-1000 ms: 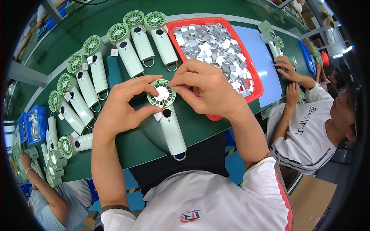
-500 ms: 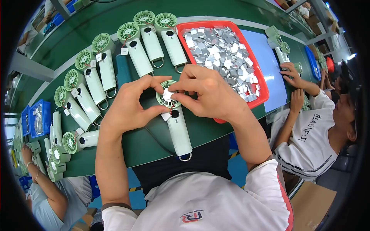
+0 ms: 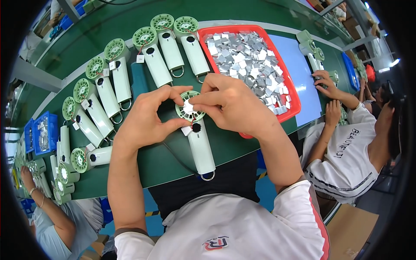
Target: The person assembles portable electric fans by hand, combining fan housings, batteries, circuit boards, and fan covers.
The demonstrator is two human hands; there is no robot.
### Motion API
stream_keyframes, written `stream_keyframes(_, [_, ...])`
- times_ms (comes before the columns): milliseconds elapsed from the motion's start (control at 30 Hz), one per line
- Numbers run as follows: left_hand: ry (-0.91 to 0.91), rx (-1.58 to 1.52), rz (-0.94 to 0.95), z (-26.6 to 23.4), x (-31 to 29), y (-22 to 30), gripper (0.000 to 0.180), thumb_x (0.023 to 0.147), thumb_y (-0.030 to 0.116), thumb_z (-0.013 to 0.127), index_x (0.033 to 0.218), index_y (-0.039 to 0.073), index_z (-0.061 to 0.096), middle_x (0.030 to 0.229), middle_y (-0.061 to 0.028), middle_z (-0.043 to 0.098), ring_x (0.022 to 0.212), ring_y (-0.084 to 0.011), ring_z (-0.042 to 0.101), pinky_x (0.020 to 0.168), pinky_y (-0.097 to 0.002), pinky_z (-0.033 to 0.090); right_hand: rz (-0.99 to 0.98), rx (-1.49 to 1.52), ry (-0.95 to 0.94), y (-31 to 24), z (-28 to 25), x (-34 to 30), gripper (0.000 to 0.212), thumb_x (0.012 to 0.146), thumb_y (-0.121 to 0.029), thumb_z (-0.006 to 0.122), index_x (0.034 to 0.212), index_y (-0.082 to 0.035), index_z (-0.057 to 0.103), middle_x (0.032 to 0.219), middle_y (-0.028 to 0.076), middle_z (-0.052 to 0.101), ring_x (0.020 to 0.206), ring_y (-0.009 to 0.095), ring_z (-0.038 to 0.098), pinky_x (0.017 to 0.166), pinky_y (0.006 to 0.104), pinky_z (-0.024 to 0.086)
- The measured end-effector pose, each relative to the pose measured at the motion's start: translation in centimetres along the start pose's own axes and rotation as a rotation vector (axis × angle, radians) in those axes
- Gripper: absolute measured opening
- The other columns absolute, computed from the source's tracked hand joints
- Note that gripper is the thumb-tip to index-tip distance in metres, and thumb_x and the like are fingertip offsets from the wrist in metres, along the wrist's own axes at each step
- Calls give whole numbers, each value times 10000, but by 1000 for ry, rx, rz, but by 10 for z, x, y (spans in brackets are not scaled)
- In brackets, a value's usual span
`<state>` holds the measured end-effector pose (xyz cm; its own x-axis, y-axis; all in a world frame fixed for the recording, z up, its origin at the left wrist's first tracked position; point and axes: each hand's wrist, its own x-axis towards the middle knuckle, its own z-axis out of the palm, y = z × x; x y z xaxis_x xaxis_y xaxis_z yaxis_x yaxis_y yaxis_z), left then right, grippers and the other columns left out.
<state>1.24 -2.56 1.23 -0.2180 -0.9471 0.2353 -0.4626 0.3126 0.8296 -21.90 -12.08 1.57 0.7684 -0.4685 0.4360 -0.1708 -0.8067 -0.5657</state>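
A pale green handheld fan (image 3: 201,149) lies in front of me, its round slotted head away from me and the metal loop of its handle towards me. My left hand (image 3: 145,115) curls round the left of the head, thumb and forefinger on its rim. With bunched fingertips, my right hand (image 3: 234,104) holds a small shiny silver-white piece (image 3: 188,106) against the middle of the head. Those fingers partly hide the piece and the head's right side. A small white tag (image 3: 186,131) sits beside a red wire where head meets handle.
A red tray (image 3: 296,93) heaped with small silver pieces stands at the right, next to a blue-white sheet (image 3: 303,82). Several similar fans (image 3: 158,65) line the green table (image 3: 160,162) at the back and left. Blue bins (image 3: 45,149) stand far left. Co-workers (image 3: 346,151) sit on both sides.
My right fingertips have drawn closer together over the silver piece in the fan head. My left hand keeps its hold. At the right, a co-worker's head has turned.
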Motion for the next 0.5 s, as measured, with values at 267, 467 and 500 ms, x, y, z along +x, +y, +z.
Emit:
stream_keyframes(267, [5,1,-1,1,-2,0,435,752,69,938,1055,16,630,1355,-187,741,1206,-366,734,1044,-414,574,10,40,90,0,-3,-8,194,844,2,849,1026,-68,844,852,61,636,690,189,618,592,332,484])
stream_keyframes(467, [-5,7,-23,1,-2,2,449,755,76,938,1083,18,638,1356,-170,743,1213,-364,731,1044,-416,577,9,64,56,-3,3,-5,182,834,-17,868,1005,-77,847,853,60,630,679,189,612,584,341,489])
stream_keyframes(500, [-5,8,-22,1,-2,1,449,755,76,938,1083,18,638,1356,-170,743,1213,-364,731,1044,-416,577,4,50,43,-2,4,-6,183,831,-24,872,1004,-79,848,851,60,628,680,194,618,584,345,495])
